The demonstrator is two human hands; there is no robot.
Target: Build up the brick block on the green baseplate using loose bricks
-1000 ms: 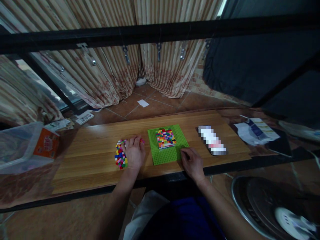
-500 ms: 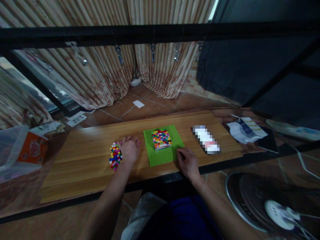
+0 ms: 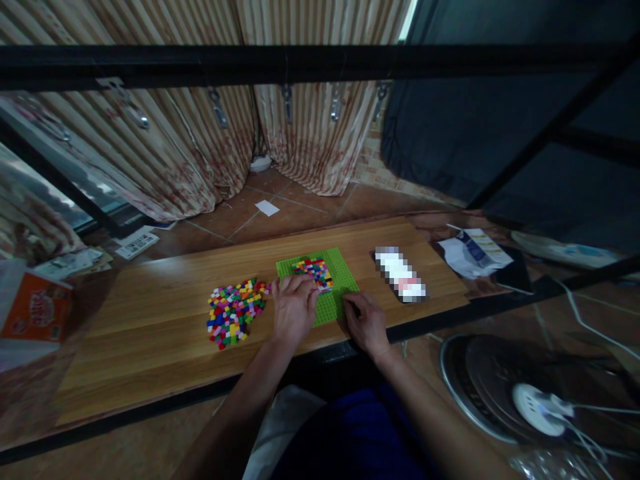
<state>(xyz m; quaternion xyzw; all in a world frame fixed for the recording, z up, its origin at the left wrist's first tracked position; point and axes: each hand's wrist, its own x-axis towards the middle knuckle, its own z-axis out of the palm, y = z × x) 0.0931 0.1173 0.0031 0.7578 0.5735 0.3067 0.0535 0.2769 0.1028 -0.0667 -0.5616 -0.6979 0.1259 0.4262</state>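
A block build of small multicoloured toy bricks (image 3: 320, 270) stands on a green studded baseplate (image 3: 333, 310). My left hand (image 3: 294, 307) is over the plate's left side, its bent fingers at the near left side of the build and hiding part of it. Whatever those fingertips pinch is hidden behind the hand. At the plate's near right corner rests my right hand (image 3: 367, 323), fingers curled in and touching the edge; what lies inside the curl cannot be seen. Left of the plate, a heap of loose coloured bricks (image 3: 233, 313) is spread on the wooden board (image 3: 150, 320).
A phone with a blurred screen (image 3: 400, 275) lies right of the plate. Papers (image 3: 475, 253) are at the board's right end, an orange-labelled box (image 3: 37, 310) at far left. A dark metal bar (image 3: 320, 63) crosses above. A power strip (image 3: 537, 408) sits lower right.
My left hand has moved right, from the loose bricks to the build on the baseplate, uncovering the heap. My right hand stays at the plate's corner. The whole view has shifted slightly.
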